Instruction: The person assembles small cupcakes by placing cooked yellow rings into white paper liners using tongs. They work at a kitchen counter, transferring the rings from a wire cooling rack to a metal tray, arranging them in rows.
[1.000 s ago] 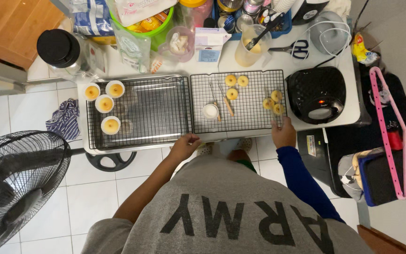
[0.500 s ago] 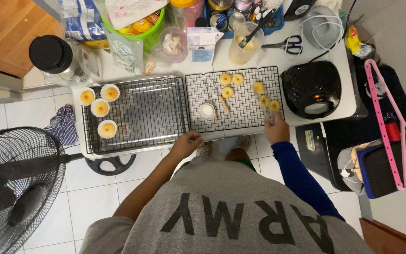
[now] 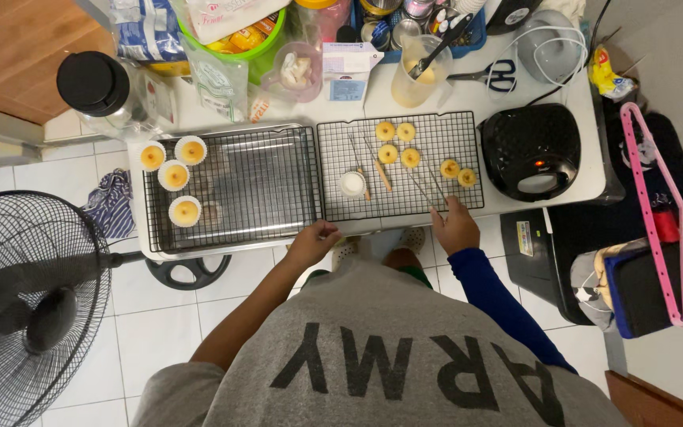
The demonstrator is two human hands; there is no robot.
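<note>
- The person's left hand (image 3: 312, 243) rests curled on the near edge of the table (image 3: 586, 170), at the seam between the two wire racks; its fingers are folded in, and whether they grip anything cannot be told.
- The right hand (image 3: 455, 227), on a blue-sleeved arm, sits at the near edge of the right cooling rack (image 3: 399, 166), fingers pinched narrow around thin metal tongs (image 3: 428, 188) that angle away over the wire.
- Six small golden cakes (image 3: 410, 157) lie on that rack: four in a cluster at its far middle, two just beside the tongs' tips toward the right edge.
- A small white cup (image 3: 352, 183) and two thin sticks lie on the left part of the same rack.
- The left cooling rack (image 3: 233, 190) carries four cakes in white paper cups (image 3: 185, 211), all grouped at its far-left corner, well apart from both hands.
- A black waffle-style maker (image 3: 530, 150) sits shut at the table's right end, just beside the right rack.
- Jars, bags and a green tub crowd the far side of the table; a dark floor fan (image 3: 29, 304) stands at near left on the white tiles.
- A pink hanger (image 3: 662, 205) lies across dark bags at right.
</note>
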